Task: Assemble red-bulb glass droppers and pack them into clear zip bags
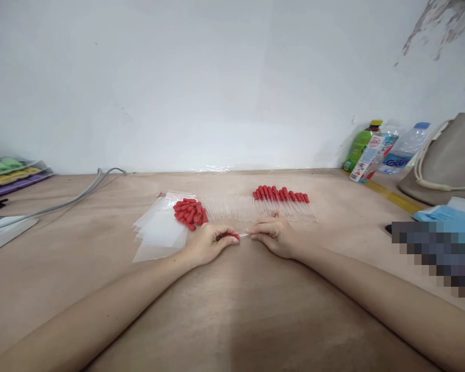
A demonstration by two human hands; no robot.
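Note:
Between the fingers of my left hand (213, 242) is a red rubber dropper bulb (232, 236), its open end facing right. My right hand (275, 235) pinches a thin clear dropper tube (244, 235), whose end meets the bulb; how deep it sits inside I cannot tell. Just behind my left hand lies a pile of loose red bulbs (189, 212). Bare clear tubes (227, 207) lie side by side beyond both hands. Farther right, a row of droppers with red bulbs fitted (281, 194) points its tips toward me.
Clear plastic bags (158, 232) lie left of the bulb pile. A grey cable (85, 191) and coloured packs (13, 173) are at the far left. Bottles (362, 144), a carton (372, 157), a beige bag (445, 155) and a blue packet (449, 217) stand or lie at right.

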